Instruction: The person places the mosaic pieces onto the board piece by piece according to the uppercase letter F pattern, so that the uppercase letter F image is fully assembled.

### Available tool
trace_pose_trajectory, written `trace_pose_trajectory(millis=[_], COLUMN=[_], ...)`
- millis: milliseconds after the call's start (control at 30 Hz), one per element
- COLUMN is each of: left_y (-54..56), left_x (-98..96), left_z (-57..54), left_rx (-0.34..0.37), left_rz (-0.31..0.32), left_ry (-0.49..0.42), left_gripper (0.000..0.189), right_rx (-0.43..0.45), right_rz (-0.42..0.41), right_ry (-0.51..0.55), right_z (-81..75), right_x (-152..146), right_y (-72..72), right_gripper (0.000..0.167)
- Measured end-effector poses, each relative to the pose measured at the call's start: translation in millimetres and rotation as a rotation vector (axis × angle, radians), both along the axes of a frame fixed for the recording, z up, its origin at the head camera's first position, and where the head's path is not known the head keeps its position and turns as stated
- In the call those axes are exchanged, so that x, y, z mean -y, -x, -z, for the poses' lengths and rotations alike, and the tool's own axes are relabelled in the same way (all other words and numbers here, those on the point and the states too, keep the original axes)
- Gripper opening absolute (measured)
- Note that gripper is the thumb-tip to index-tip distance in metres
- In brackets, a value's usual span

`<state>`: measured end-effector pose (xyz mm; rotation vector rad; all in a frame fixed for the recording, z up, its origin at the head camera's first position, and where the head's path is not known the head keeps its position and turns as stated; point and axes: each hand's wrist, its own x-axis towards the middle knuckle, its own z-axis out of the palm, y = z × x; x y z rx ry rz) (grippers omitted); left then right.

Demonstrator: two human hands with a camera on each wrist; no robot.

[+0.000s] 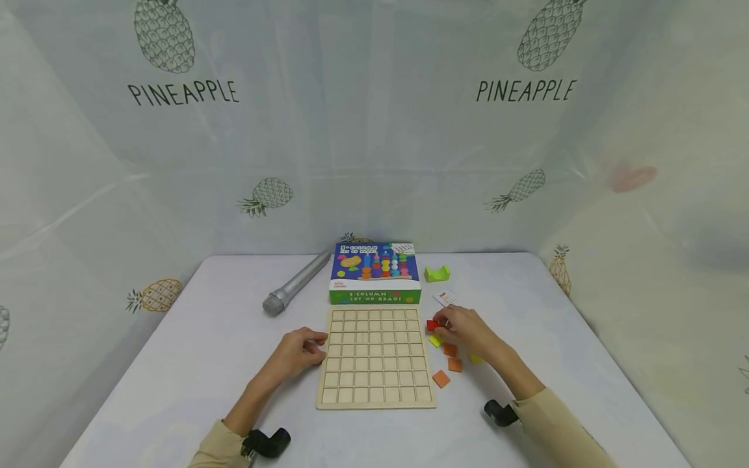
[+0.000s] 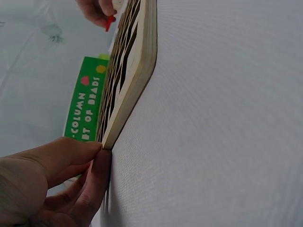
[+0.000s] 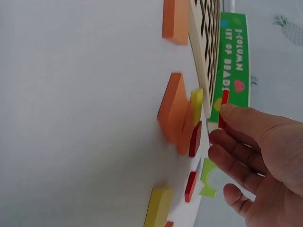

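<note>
Right wrist, hand (image 3: pixel 278 158) pinching red tile (image 3: pixel 225 97), just beyond board edge (image 3: pixel 202 64)

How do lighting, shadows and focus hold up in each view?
Head: bright overall, pale streaks on the backdrop; left wrist: dimmer, shadow beside the left hand, printed pineapple blurred; right wrist: also dim, soft shading across the tabletop.

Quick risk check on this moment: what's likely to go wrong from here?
1. The red tile is small and pinched at the fingertips of the right hand, so it might slip.
2. Orange tiles and a yellow tile lie loose near that hand and forearm; a low sweep could scatter them.
3. The left hand touches the grid board only along its left edge, so a bump might shift it.
</note>
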<state>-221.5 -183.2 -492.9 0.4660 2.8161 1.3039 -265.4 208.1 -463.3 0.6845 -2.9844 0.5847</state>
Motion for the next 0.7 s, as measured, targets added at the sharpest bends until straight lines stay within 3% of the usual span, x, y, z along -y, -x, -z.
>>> trace_pose_trajectory(millis=[233,700], left_y=[0.1,0.2], left_x=[-0.5,-0.4], left_z=[0.6,1.8], left_rx=[0.015,0.002], left_rz=[-0.012,-0.003], left_ry=[0.014,0.000], left_gripper=[0.039,0.040], right_rx=[0.026,-0.014], right_rz=[0.006,-0.089], right_ry=[0.006,0.023], right_z=[1.7,4.4], right_x=[20.1,54.8], right_y=[3.2,9.1], right_gripper=[0.022,0.023])
